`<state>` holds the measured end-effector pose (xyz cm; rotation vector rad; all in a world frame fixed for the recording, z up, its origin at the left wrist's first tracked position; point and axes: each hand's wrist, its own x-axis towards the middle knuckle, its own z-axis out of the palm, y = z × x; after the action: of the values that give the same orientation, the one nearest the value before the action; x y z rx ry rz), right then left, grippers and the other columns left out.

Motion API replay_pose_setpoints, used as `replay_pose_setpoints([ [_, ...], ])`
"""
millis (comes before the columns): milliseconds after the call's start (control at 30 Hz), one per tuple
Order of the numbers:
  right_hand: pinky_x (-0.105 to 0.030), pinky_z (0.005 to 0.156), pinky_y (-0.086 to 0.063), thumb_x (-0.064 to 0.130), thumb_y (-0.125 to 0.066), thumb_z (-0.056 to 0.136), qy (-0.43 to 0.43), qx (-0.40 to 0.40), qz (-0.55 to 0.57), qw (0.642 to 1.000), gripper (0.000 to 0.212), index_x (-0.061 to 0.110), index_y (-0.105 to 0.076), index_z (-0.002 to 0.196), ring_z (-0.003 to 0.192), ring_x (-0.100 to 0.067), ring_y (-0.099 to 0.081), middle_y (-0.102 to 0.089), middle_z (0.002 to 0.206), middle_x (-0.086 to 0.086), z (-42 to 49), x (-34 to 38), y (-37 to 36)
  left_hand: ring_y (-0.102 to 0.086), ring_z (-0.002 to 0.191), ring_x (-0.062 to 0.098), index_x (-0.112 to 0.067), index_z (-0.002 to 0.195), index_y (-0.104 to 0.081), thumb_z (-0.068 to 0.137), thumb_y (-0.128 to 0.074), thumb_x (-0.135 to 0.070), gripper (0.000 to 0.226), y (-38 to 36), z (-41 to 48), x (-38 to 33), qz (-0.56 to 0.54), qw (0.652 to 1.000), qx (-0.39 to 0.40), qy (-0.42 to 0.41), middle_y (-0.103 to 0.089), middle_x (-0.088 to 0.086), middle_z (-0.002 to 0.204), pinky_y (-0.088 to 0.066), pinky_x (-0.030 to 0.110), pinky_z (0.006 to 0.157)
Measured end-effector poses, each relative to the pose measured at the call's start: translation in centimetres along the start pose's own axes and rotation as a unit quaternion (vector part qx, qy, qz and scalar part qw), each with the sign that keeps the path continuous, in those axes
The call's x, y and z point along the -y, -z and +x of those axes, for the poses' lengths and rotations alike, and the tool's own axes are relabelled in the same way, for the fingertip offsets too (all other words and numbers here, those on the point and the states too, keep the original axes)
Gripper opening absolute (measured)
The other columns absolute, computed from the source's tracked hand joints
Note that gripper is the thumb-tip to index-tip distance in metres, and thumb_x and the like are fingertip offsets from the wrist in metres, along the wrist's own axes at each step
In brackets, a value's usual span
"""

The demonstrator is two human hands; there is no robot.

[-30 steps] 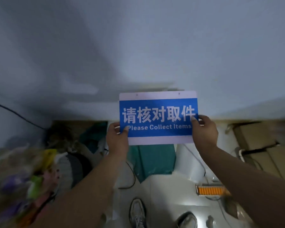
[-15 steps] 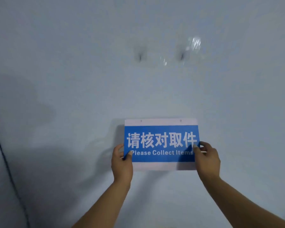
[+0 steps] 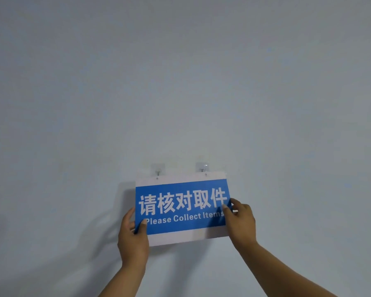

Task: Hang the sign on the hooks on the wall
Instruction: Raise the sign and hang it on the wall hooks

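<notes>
Above the hooks: we see bare wall (image 3: 180, 71), open on every side.
At the hooks: the sign (image 3: 182, 207) has its top edge against the left hook (image 3: 158, 173) and right hook (image 3: 202, 169).
Sign's sides: our left hand (image 3: 133, 239) and right hand (image 3: 240, 221) take both lower corners.

Sign (image 3: 182, 209): blue panel w/ white lettering, pale white strips top & btm. Wall (image 3: 180, 82): plain pale grey-blue. Hooks (image 3: 158, 169): clear backing, dark metal.
</notes>
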<state>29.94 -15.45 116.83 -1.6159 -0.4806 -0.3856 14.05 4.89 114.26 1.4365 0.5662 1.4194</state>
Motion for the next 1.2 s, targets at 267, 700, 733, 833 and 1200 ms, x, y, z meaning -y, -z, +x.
replay_pose_setpoints([
  [267,-0.039,0.094,-0.052,0.032,-0.059,0.099,-0.003,0.018,-0.006,1.000,0.043,0.015,-0.058,0.139,0.102,-0.019,-0.053,-0.056,0.131,-0.010,3.3,1.3,-2.5,-0.068,0.091,0.024,-0.030,0.137,-0.055,0.093,-0.065,-0.014,0.047,-0.5,3.4,-1.1,0.007,1.000,0.004,0.024,-0.070,0.005,0.105,-0.057,0.041,0.077],
  [700,-0.039,0.085,-0.055,0.036,-0.059,0.099,-0.042,0.032,-0.014,0.999,0.043,0.017,-0.061,0.137,0.102,-0.026,-0.061,-0.059,0.127,-0.009,4.7,-1.2,-2.5,-0.066,0.084,0.013,-0.028,0.136,-0.058,0.094,-0.063,-0.008,0.047,-1.6,4.3,-1.3,0.011,0.998,0.055,0.013,-0.066,-0.011,0.094,-0.053,0.033,0.074],
  [733,-0.038,0.085,-0.054,0.036,-0.059,0.099,-0.043,0.035,-0.014,0.998,0.044,0.016,-0.060,0.138,0.101,-0.025,-0.060,-0.059,0.128,-0.009,4.7,-1.3,-2.5,-0.067,0.084,0.013,-0.029,0.136,-0.059,0.094,-0.063,-0.008,0.047,-1.5,4.1,-1.0,0.013,0.998,0.052,0.013,-0.068,-0.008,0.097,-0.054,0.034,0.075],
  [833,-0.040,0.088,-0.053,0.035,-0.060,0.099,-0.044,0.044,-0.018,0.998,0.048,0.015,-0.057,0.142,0.100,-0.022,-0.056,-0.058,0.129,-0.011,4.3,-1.5,-2.6,-0.065,0.081,0.007,-0.028,0.135,-0.060,0.094,-0.062,-0.008,0.046,-1.1,3.8,-0.5,0.024,0.999,0.043,0.010,-0.069,-0.005,0.099,-0.052,0.032,0.074],
  [1200,-0.038,0.074,-0.051,0.032,-0.062,0.097,-0.029,0.079,0.001,0.996,0.035,0.020,-0.063,0.131,0.095,-0.028,-0.064,-0.065,0.116,-0.010,3.7,-2.2,-3.1,-0.070,0.096,0.018,-0.028,0.137,-0.058,0.095,-0.059,-0.014,0.044,-0.7,5.0,-1.4,0.105,0.992,0.055,-0.036,-0.073,-0.005,0.116,-0.056,0.030,0.076],
])
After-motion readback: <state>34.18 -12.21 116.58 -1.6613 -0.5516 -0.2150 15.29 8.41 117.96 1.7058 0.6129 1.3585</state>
